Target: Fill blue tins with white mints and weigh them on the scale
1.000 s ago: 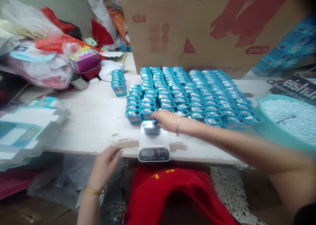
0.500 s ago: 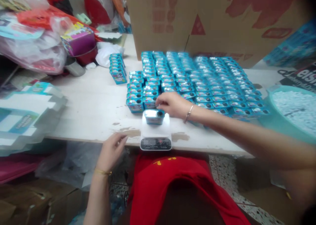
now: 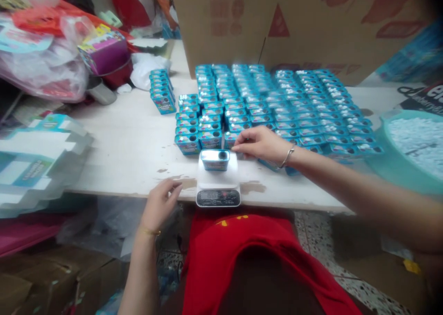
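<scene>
A small blue printed box [image 3: 214,163] stands upright on the white platform of a kitchen scale [image 3: 218,181]; the scale's dark panel faces me. Just right of that box is my right hand [image 3: 265,144], its thumb and fingertips drawn together in a pinch. Whatever they hold, if anything, is too small to make out. My left hand [image 3: 161,202] hovers at the table's front edge, left of the scale, holding nothing, with thumb and fingers apart. Behind the scale, rows of similar blue boxes [image 3: 238,107] stand packed side by side, many with dark round openings on top.
A large cardboard carton [image 3: 228,29] rises behind the rows. To the right sits a turquoise basin [image 3: 391,130] of small pale pieces. Flattened white-and-blue cartons [image 3: 44,144] lie at left, with plastic bags [image 3: 41,70] beyond. A short separate row of boxes [image 3: 162,93] stands back left.
My right hand has shifted right, away from the row behind the scale and slightly off the box on it. My left hand has moved slightly up and right. The view has tilted a little.
</scene>
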{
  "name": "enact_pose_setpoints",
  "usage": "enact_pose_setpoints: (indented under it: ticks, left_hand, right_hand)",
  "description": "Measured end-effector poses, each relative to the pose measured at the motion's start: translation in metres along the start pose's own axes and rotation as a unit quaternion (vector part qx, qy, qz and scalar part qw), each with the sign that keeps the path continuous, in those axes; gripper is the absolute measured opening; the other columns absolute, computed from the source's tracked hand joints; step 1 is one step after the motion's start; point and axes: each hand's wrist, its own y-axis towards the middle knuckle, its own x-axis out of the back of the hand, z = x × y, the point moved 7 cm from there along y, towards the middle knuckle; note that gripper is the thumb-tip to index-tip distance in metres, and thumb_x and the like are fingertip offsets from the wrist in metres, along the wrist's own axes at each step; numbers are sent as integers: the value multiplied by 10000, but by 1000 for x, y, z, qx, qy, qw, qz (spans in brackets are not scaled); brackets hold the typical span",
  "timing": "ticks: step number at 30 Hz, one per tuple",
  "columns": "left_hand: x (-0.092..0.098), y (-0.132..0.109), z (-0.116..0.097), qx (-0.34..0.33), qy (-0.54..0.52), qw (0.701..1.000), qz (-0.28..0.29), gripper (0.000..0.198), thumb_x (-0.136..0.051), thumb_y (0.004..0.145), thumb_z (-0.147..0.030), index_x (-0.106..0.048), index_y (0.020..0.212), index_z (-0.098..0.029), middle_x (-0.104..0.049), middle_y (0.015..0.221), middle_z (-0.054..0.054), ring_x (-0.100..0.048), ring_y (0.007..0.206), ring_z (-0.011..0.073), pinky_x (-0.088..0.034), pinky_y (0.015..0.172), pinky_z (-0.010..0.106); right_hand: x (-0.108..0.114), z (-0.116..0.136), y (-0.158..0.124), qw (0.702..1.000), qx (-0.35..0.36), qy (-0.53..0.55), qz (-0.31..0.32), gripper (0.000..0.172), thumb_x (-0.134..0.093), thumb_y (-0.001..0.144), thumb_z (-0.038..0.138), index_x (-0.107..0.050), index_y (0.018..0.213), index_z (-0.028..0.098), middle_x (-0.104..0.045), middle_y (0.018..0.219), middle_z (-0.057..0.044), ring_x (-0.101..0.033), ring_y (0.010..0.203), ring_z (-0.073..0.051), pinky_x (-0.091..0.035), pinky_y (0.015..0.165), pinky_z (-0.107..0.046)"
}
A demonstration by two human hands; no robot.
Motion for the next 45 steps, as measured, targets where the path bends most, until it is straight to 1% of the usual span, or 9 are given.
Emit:
enact_pose_setpoints:
  ticks: [7,10,14,19,22,29,33,38,45]
  left_hand:
    - [8,15,-38,-76,16,995,-66,201,-513,917,-300,-626,1027,-174,-633,929,63,-581,816,173,-474,758,309]
    - [8,30,-78,-167,67,977,-118,270,-551,900,-285,-595,1150,-192,-599,1075,101,-559,1000,223,-448,882,377]
    - [-5,50,-113,-231,117,959,-117,320,-581,889,-307,-572,1199,-227,-571,1218,117,-520,1118,261,-391,946,433]
    - [-22,76,-100,-215,110,969,-50,625,-649,828,-423,-411,1361,-200,-527,1313,137,-472,1213,287,-343,1017,444]
    - [-27,83,-95,-198,85,976,-5,462,-627,837,-393,-496,1222,-172,-610,1145,112,-556,1064,260,-403,931,399]
    - [-16,64,-150,-309,206,928,-24,170,-552,859,-267,-573,1013,-198,-577,872,62,-492,831,229,-362,757,372]
    - [-20,59,-154,-319,257,912,-19,125,-541,865,-245,-591,970,-198,-572,834,58,-469,789,224,-327,736,378]
    - [-6,45,-160,-340,250,904,-73,204,-568,849,-216,-593,1048,-248,-611,896,56,-487,797,215,-318,751,382]
    - [-18,48,-131,-277,221,934,-46,218,-600,832,-245,-579,1048,-218,-596,894,61,-498,829,224,-329,766,387]
  right_hand:
    - [-14,20,12,999,49,-3,7,97,-654,770,148,-628,677,135,-564,528,38,-523,470,-68,-405,479,-198]
    - [-9,10,9,996,35,84,-5,88,-633,804,186,-622,736,131,-557,503,44,-472,421,-55,-373,442,-189]
    - [-6,-25,-7,974,-6,227,-22,191,-679,795,305,-629,791,120,-587,528,25,-443,412,-44,-341,413,-173]
    - [-38,-85,-36,884,-127,448,-28,202,-719,772,310,-651,773,120,-629,671,-27,-534,529,-63,-396,439,-161]
    - [-68,-105,-49,828,-193,525,-40,213,-620,855,263,-635,704,114,-613,648,-43,-543,538,-75,-400,434,-164]
    - [-89,-82,-52,747,-166,637,-90,161,-524,902,245,-616,893,113,-649,723,-61,-581,571,-98,-418,482,-183]
    - [-88,-72,-45,735,-153,654,-92,119,-578,859,227,-597,864,110,-632,693,-51,-571,566,-98,-394,484,-185]
    - [-90,-60,-42,742,-124,655,-72,165,-597,852,279,-612,833,116,-608,680,-40,-558,568,-106,-395,479,-200]
    - [-94,-60,-40,749,-132,646,-70,155,-644,813,258,-628,810,104,-616,695,-48,-571,583,-102,-399,482,-192]
